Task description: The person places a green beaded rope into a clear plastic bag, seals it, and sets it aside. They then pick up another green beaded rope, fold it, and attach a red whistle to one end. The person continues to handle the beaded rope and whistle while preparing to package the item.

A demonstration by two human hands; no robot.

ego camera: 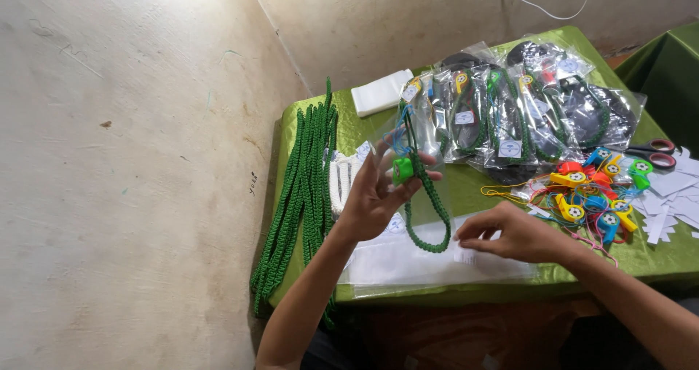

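My left hand is raised over the table and holds a clear plastic bag with a green whistle and a green braided cord looped inside it. My right hand rests lower on a stack of clear flat bags at the table's front edge, with its fingertips pinching at the top sheet. The two hands are a short way apart, and the cord loop hangs between them.
The table has a green cloth. Several green braided cords hang over its left edge. Packed bags lie at the back, a white packet behind them. Colourful whistles, scissors and white paper slips lie right.
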